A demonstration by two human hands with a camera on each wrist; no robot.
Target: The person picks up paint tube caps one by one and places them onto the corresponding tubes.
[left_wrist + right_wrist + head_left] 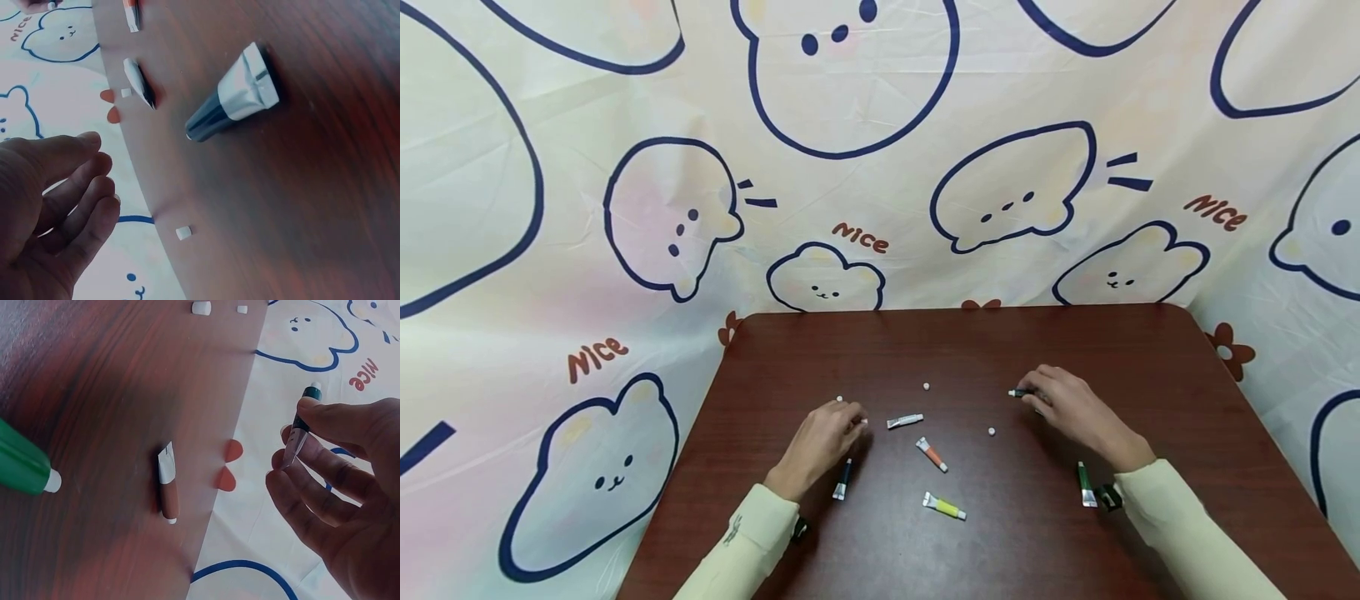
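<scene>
My right hand (1078, 412) pinches a small dark green paint tube (310, 394), its white end pointing away from the palm. Beneath that hand, a brown paint tube (169, 497) lies on the table. My left hand (820, 442) hovers over the table with fingers loosely bent; the left wrist view shows nothing between thumb and fingers. A tiny white spot shows at its fingertips in the head view; I cannot tell what it is. Close below lies a navy paint tube (209, 119). One small white cap (183, 232) sits just beyond the left hand.
Between the hands lie a white tube (905, 422), an orange tube (932, 455) and a yellow tube (944, 507). Two more white caps (992, 432) are on the brown table (1015, 542). A green tube (1086, 485) lies by the right wrist. A printed cloth (842, 192) hangs behind.
</scene>
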